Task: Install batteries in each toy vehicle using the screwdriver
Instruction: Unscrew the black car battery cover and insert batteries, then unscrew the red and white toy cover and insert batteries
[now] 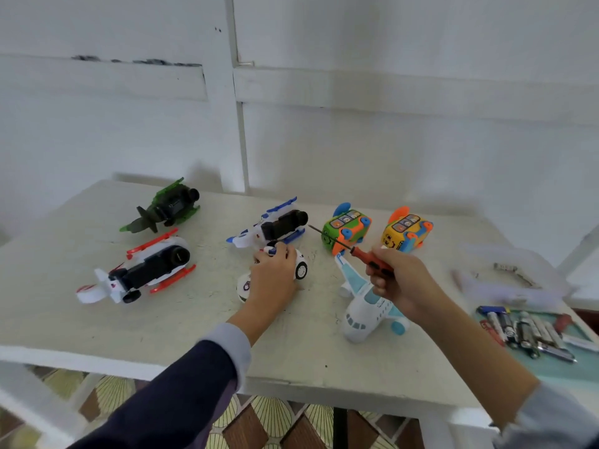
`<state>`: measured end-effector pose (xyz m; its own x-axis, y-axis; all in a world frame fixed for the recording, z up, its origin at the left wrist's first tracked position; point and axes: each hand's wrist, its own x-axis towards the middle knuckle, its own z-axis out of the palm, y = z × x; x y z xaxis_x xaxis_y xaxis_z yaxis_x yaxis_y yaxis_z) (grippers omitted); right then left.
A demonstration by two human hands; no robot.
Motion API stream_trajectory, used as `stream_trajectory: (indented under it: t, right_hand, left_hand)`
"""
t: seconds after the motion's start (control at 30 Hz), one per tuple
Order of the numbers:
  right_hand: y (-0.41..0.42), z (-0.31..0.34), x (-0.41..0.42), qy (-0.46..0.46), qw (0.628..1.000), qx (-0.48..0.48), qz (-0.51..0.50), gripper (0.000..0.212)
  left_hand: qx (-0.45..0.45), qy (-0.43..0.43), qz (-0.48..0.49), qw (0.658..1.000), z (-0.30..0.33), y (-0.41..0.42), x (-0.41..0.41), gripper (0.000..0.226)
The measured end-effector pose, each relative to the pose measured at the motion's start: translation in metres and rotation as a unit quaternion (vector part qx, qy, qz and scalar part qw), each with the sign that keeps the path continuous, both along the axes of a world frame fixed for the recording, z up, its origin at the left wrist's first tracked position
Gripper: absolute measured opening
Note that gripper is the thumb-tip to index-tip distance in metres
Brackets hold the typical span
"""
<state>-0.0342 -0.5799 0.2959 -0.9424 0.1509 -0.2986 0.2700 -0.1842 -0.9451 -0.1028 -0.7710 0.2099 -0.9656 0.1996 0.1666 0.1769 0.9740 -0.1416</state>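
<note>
Head view: our left hand (274, 273) grips the white toy car (299, 265). Our right hand (400, 280) holds the screwdriver (353, 251), its tip pointing to ten o'clock.

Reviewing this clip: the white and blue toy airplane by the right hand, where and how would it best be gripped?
Probably the airplane's rounded fuselage, just behind the nose and ahead of the wings, taken from above with fingers down either flank. It appears to sit upright, nose toward the near table edge; wings and tail look thin and awkward. The right hand holds the screwdriver, so the left hand may suit.
</note>
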Motion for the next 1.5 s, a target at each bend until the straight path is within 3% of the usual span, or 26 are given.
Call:
stream_trajectory:
  t: [0.2,0.33,0.53,0.6,0.8,0.93,1.07,1.23,1.4,1.5]
  right_hand:
    - [0.002,-0.003,0.003,-0.005,1.000,-0.008,-0.001,0.022]
    - [0.006,-0.002,0.004,0.021,0.999,-0.038,0.031,0.022]
    - [-0.005,0.002,-0.001,0.049,0.988,-0.068,0.130,0.020]
    - [-0.019,0.001,-0.005,0.047,0.984,-0.070,0.155,0.021]
    - [-0.076,-0.007,-0.025,0.050,0.978,-0.052,0.196,0.023]
    - [-0.119,-0.016,-0.037,0.052,0.975,-0.064,0.208,0.022]
    - [-0.159,-0.026,-0.047,0.044,0.970,-0.059,0.230,0.022]
    - [-0.195,-0.035,-0.054,0.007,0.967,-0.043,0.253,0.026]
    - [-0.216,-0.039,-0.055,0.003,0.956,0.071,0.286,0.026]
    - [-0.220,-0.033,-0.052,0.028,0.949,0.129,0.286,0.018]
  left_hand:
    - [-0.026,0.002,-0.025,0.999,-0.001,0.015,0.007,0.063]
    - [0.015,-0.027,-0.013,0.999,0.012,0.015,0.005,0.068]
    - [0.114,0.105,-0.023,0.988,0.048,-0.034,-0.004,0.055]
    - [0.152,0.107,0.012,0.982,0.058,-0.065,-0.014,0.053]
    - [0.135,-0.018,0.141,0.981,0.074,-0.175,-0.040,0.075]
    - [0.121,-0.149,0.162,0.968,0.066,-0.239,-0.049,0.086]
    - [0.164,-0.220,0.134,0.952,0.046,-0.261,-0.053,0.083]
    - [0.230,-0.234,0.112,0.938,0.032,-0.266,-0.056,0.074]
    - [0.282,-0.208,0.079,0.933,0.027,-0.267,-0.057,0.046]
    - [0.368,-0.192,0.078,0.907,0.029,-0.268,-0.059,0.039]
